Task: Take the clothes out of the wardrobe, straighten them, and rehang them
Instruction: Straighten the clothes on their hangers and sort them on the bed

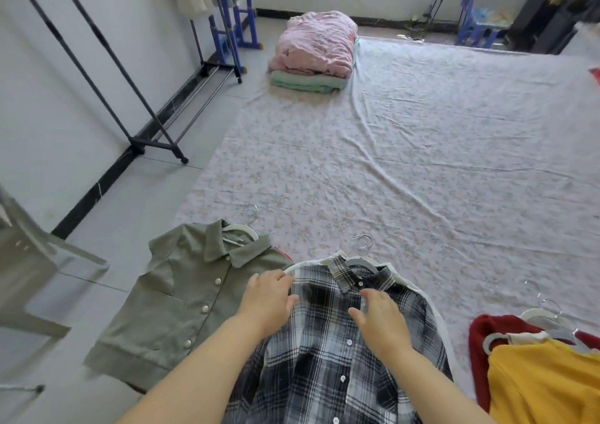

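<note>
Flat and relaxed, your left hand (269, 300) and right hand (381, 314) smooth the plaid shirt (324, 375); green shirt (181, 297) at ten o'clock looks straightened, red-yellow pile (535, 378) at three o'clock waits

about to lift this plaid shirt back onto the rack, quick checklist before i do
1. Hanger inside plaid shirt, hook clear of collar: ok.
2. Front buttoned: ok.
3. Left hand on the shoulder, right hand on the placket: ok.
4. Hem lying flat: cannot tell, out of frame.
5. Garment rack rail free: cannot tell, top cut off.
</note>
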Motion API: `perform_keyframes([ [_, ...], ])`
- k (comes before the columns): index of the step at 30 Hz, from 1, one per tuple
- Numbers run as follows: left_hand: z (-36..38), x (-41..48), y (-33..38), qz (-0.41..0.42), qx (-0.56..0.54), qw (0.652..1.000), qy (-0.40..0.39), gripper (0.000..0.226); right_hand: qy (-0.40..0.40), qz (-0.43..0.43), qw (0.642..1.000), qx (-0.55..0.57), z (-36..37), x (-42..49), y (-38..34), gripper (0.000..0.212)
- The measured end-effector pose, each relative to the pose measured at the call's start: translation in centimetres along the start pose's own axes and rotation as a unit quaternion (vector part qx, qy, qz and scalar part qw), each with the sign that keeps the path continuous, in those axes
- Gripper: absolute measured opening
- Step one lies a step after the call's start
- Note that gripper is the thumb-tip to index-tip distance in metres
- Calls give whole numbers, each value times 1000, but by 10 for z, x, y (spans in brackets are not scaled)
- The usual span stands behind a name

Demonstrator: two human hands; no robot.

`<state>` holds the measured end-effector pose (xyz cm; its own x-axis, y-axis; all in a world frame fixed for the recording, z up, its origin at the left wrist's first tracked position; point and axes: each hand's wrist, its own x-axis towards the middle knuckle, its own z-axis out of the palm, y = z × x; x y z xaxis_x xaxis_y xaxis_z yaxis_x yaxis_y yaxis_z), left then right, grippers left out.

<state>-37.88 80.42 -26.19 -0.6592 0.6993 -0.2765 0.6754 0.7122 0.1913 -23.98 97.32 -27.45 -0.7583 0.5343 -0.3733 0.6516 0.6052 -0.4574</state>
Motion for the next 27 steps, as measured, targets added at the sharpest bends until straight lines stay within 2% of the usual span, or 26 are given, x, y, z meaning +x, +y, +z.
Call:
perform_keyframes([
  [8,-35,-32,-87,-49,2,999,14,41,-16,-44,998,-31,24,-8,-78,48],
  [14,-48,-29,-174,-26,-5,1000,-9,43,-15,-30,997,-69,68,7,-152,44],
  [20,-51,-5,-262,8,9,1000,-25,44,-29,-11,999,-44,133,26,-224,46],
  [27,-28,26,-310,17,6,999,-40,46,-27,-17,997,-64,164,71,-250,44],
])
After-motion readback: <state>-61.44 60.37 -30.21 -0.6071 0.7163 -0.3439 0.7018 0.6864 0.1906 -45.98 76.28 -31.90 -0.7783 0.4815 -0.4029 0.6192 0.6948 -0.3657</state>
